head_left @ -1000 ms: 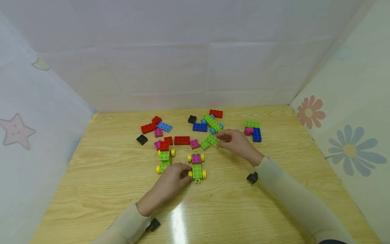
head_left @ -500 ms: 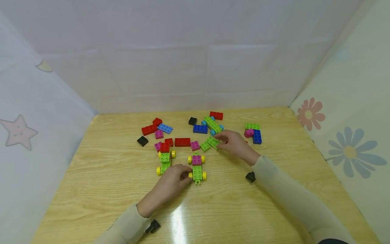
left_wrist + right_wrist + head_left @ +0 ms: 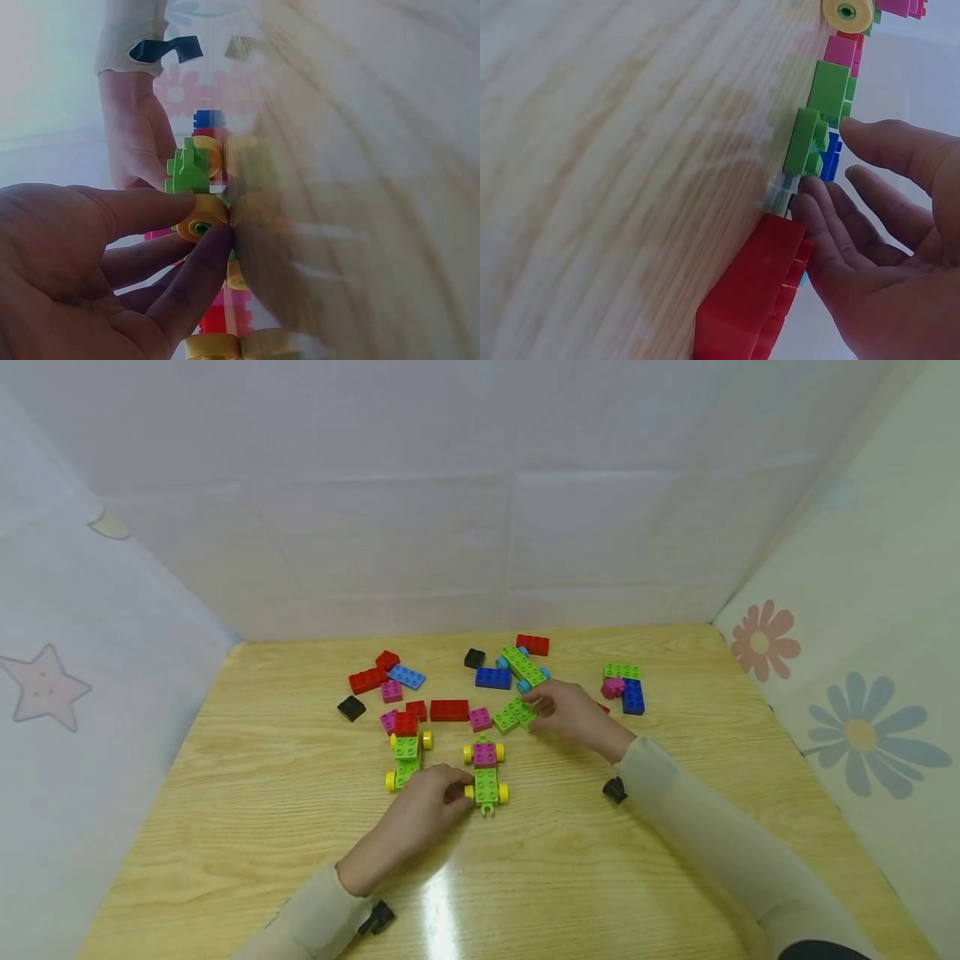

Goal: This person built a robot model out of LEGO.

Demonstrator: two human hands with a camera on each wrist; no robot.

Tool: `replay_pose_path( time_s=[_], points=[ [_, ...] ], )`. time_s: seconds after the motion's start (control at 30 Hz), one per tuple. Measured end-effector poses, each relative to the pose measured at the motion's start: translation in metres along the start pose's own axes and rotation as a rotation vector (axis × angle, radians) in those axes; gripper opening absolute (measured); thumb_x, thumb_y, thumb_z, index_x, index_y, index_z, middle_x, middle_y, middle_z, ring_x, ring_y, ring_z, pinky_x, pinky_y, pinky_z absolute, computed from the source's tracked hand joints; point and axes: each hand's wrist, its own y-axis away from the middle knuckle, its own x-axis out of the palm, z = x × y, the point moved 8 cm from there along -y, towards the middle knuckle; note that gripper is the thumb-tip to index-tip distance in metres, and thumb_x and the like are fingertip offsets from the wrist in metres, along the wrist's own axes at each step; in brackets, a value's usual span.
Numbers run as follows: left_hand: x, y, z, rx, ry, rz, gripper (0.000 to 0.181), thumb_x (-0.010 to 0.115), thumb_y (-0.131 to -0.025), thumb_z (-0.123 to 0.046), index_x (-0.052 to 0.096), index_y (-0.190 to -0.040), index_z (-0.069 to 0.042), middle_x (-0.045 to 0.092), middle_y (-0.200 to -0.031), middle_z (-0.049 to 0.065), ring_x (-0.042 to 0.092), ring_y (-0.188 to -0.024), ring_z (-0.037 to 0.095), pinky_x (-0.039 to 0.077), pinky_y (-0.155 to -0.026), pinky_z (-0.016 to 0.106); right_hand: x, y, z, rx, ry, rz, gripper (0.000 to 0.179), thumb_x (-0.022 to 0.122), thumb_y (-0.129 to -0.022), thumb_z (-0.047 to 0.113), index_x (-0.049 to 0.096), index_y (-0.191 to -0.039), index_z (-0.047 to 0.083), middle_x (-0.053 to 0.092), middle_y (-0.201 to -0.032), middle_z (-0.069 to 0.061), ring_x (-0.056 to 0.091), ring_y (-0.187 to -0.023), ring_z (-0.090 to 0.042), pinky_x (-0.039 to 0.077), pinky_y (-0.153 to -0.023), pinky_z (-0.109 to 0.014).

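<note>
My left hand (image 3: 427, 802) pinches the near left yellow wheel (image 3: 206, 214) of a green toy car (image 3: 486, 785), thumb above and a finger below in the left wrist view. A pink brick (image 3: 484, 754) sits on that car's far end. Farther back, my right hand (image 3: 572, 713) reaches beside two lime-green bricks (image 3: 507, 719) lying against each other. In the right wrist view its fingers are loosely bent, with the fingertips right at the nearer green brick (image 3: 804, 142) and the thumb apart from the others. Part of that brick is hidden behind the hand in the head view.
Left of the held car stands another green car (image 3: 407, 747) with a red brick on top. Behind lie red bricks (image 3: 449, 711), a dark-blue brick (image 3: 492, 678) and a blue-wheeled green car base (image 3: 522, 667). A pink piece (image 3: 612, 687) lies among bricks at the right.
My right hand has shifted slightly left, and the green brick at its fingertips has turned a little, closer against the other green one. The left hand stays at the car's wheel.
</note>
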Motion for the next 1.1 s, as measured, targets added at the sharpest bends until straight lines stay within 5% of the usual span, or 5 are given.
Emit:
replay_pose_path(
  time_s=[0.13, 0.67, 1.1],
  points=[
    [0.000, 0.000, 0.001, -0.001, -0.001, 0.001, 0.026, 0.083, -0.100, -0.010, 0.081, -0.125, -0.002, 0.082, -0.108, 0.007, 0.072, -0.093, 0.011, 0.064, -0.087, 0.035, 0.002, -0.001, 0.003, -0.003, 0.014, 0.015, 0.047, 0.085, -0.101, 0.014, 0.072, -0.146, 0.008, 0.075, -0.141, -0.011, 0.074, -0.124, -0.029, 0.062, -0.111, -0.051],
    [0.001, 0.000, 0.000, 0.025, -0.004, 0.001, 0.026, 0.083, -0.100, -0.009, 0.081, -0.124, -0.001, 0.081, -0.108, 0.008, 0.072, -0.092, 0.013, 0.064, -0.084, 0.033, 0.010, -0.011, 0.002, -0.052, 0.090, 0.122, 0.065, 0.084, -0.101, 0.014, 0.060, -0.161, 0.012, 0.059, -0.165, -0.010, 0.057, -0.154, -0.036, 0.052, -0.125, -0.056],
    [0.001, 0.000, -0.001, 0.020, -0.006, 0.000, 0.025, 0.083, -0.100, -0.008, 0.081, -0.124, -0.001, 0.081, -0.109, 0.008, 0.073, -0.094, 0.013, 0.065, -0.086, 0.034, 0.014, -0.015, 0.003, -0.096, 0.184, 0.135, 0.070, 0.087, -0.098, 0.013, 0.059, -0.162, 0.012, 0.058, -0.168, -0.009, 0.051, -0.159, -0.037, 0.048, -0.129, -0.056]
  ],
)
